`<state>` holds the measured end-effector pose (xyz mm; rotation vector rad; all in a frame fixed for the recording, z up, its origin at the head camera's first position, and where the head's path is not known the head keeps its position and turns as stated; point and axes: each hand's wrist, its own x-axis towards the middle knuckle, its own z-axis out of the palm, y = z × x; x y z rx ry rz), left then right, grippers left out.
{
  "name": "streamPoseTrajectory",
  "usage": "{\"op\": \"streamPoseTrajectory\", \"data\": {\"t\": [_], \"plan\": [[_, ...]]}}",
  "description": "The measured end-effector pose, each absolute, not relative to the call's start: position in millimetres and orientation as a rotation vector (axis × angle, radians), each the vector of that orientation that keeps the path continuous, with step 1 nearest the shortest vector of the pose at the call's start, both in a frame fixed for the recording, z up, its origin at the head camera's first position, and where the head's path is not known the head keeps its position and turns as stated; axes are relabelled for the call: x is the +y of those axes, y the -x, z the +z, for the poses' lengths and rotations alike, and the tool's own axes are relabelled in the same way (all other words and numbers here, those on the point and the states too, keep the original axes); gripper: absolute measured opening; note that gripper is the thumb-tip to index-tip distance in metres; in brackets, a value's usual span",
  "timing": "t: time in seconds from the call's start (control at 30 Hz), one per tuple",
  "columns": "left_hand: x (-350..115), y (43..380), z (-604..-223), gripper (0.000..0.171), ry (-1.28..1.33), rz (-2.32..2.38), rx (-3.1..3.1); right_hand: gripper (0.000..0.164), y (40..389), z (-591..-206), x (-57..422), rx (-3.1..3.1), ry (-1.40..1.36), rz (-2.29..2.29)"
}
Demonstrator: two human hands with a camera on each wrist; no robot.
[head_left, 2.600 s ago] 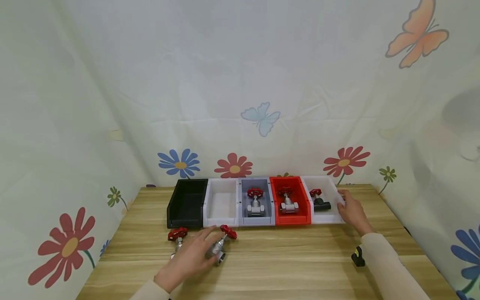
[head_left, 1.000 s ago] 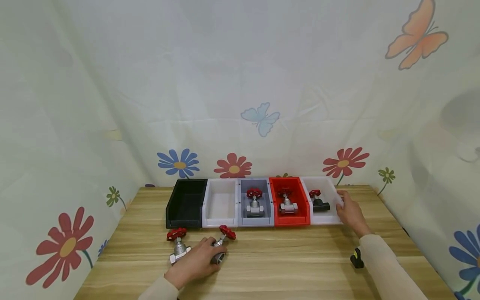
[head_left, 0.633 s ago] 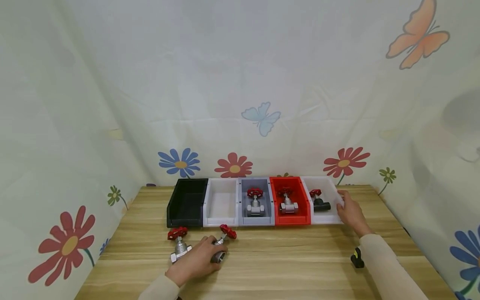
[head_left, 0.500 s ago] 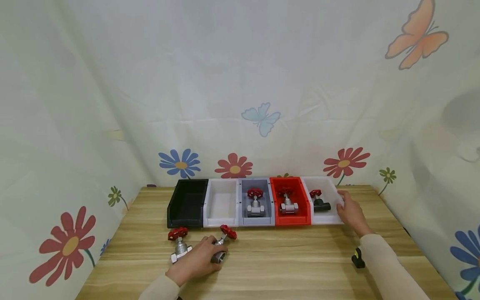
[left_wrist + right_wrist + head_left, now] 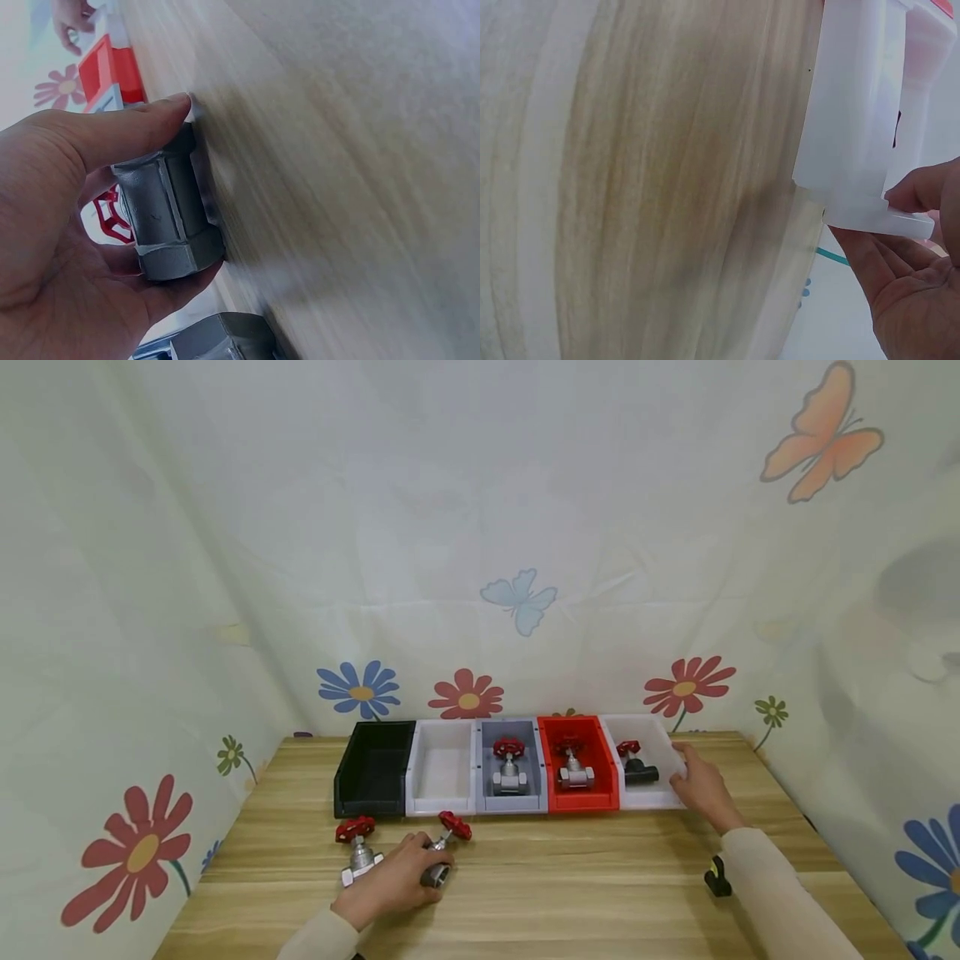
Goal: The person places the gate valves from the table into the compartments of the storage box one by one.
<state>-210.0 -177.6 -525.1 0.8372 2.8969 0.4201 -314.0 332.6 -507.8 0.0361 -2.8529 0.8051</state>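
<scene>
My left hand grips the metal body of a gate valve lying on the table, thumb on one end and fingers on the other. Its red handwheel points away, close to the bins. Just left of that hand lies a second gate valve, partly hidden by it. At the far right, my right hand pinches the side wall of the end white bin between thumb and fingers. Inside that bin lies a dark valve with a red handwheel.
The bins stand in a row: a black bin and a white bin with nothing in them, then a grey bin and a red bin with one valve each. A small black-and-yellow object lies near my right sleeve.
My left hand, earlier spread over the valve, has come down and curled round its body; the second valve shows more. The right hand keeps its hold on the white bin.
</scene>
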Motion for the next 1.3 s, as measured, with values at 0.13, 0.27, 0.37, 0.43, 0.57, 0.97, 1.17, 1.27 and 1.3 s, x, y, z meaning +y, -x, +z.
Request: {"op": "streamPoseTrajectory", "data": {"t": [0.13, 0.27, 0.37, 0.43, 0.57, 0.97, 1.17, 1.27, 1.3], "plan": [[-178, 209, -526, 0.044, -0.825, 0.425, 2.892, 0.057, 314, -510, 334, -2.841, -0.066, 0.772], [-178, 206, -525, 0.044, -0.83, 0.426, 2.897, 0.057, 315, -512, 335, -2.832, -0.089, 0.755], [-177, 205, -523, 0.045, -0.834, 0.426, 2.892, 0.057, 314, -513, 335, -2.829, -0.095, 0.751], [-177, 204, -522, 0.046, -0.836, 0.432, 2.881, 0.056, 314, -513, 335, -2.829, -0.097, 0.75], [-175, 202, -518, 0.048, -0.834, 0.453, 2.86, 0.056, 314, -514, 335, -2.835, -0.099, 0.757], [-173, 198, -495, 0.045, -0.79, 0.526, 2.846, 0.057, 315, -516, 337, -2.848, -0.086, 0.773], [-173, 203, -486, 0.044, -0.805, 0.547, 2.855, 0.057, 315, -515, 337, -2.842, -0.085, 0.774], [-174, 205, -481, 0.043, -0.8, 0.546, 2.868, 0.057, 315, -515, 336, -2.841, -0.091, 0.773], [-174, 206, -479, 0.042, -0.786, 0.548, 2.869, 0.057, 315, -515, 336, -2.842, -0.09, 0.773]]}}
